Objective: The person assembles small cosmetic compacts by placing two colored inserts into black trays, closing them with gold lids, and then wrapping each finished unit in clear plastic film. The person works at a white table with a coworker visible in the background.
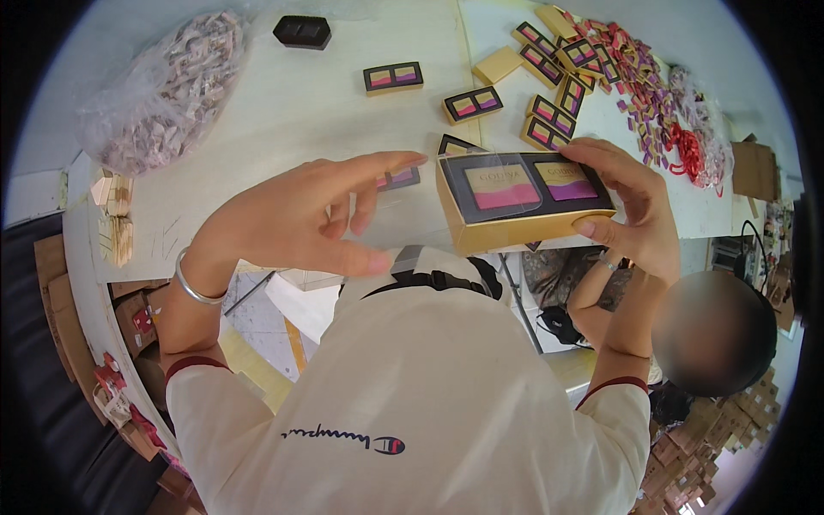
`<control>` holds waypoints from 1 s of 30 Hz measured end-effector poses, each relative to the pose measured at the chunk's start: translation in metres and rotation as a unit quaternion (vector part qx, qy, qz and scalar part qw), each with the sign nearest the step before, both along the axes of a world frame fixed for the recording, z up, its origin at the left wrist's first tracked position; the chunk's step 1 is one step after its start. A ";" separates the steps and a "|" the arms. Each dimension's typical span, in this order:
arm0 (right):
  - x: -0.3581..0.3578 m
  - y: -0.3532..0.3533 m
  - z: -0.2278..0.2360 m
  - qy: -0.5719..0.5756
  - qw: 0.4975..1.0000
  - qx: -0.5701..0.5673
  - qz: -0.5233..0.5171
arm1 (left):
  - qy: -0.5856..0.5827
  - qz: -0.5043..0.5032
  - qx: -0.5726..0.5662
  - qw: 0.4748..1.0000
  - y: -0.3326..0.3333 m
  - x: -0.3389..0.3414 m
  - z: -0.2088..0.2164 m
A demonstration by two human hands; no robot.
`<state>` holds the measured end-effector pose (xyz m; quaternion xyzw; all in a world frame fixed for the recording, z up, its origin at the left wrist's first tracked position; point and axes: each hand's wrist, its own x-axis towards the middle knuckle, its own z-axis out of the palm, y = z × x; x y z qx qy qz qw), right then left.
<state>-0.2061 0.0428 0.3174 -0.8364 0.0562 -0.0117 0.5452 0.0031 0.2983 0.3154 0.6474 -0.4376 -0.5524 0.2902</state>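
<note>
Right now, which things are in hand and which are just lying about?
In hand:
- gold box with two pink and purple inserts, held by right hand
- left hand, open beside it

Lying about:
- finished gold boxes
- black tray
- bag of small pieces
- table

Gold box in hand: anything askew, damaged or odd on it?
The gold box, gripped by the right hand, looks undamaged. One oddity: a clear plastic sheet lies over the left window only, overhanging toward the open left hand, not seated across both windows. Behind it, small pink and purple pieces lie scattered loosely on the table.
</note>
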 end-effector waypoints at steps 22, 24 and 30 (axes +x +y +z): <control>0.014 0.011 0.016 -0.002 1.000 0.005 -0.002 | -0.036 -0.012 -0.011 0.999 0.008 0.006 0.009; 0.017 0.012 0.011 -0.019 1.000 -0.002 0.009 | -0.061 -0.020 -0.021 0.998 0.011 0.007 0.008; 0.020 0.026 -0.002 -0.113 0.991 0.070 0.014 | -0.071 0.002 -0.038 0.997 0.000 -0.004 0.018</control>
